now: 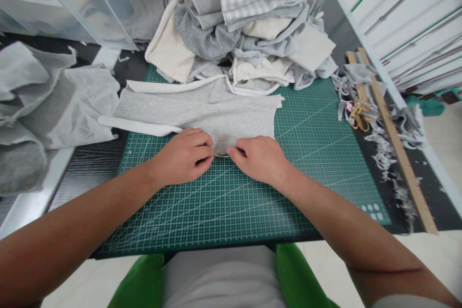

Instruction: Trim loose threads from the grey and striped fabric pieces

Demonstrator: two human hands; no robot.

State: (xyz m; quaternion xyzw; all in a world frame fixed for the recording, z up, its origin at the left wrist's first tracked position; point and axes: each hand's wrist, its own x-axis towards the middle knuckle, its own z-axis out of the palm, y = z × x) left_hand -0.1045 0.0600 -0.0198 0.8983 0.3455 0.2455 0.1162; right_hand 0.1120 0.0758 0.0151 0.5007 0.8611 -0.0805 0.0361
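A light grey piece of fabric (202, 108) lies across the green cutting mat (231, 211). Its far edge and its near left edge curl over and show a whiter side. Along the near edge, my left hand (187, 155) pinches the cloth between thumb and fingers. A short way to the right, my right hand (260, 158) grips the same edge, its thumb pointing toward the left hand. Between the two hands the edge runs as a thin, fairly straight line. The fingertips are partly hidden under both hands.
Behind the mat rises a heap of folded grey, cream and striped fabrics (212, 33). More grey cloth (83, 106) lies at the left. Wooden rulers (400, 149), gold-handled scissors (357, 116) and fabric scraps (382, 154) line the right side. A translucent bin (90, 5) stands at the back left.
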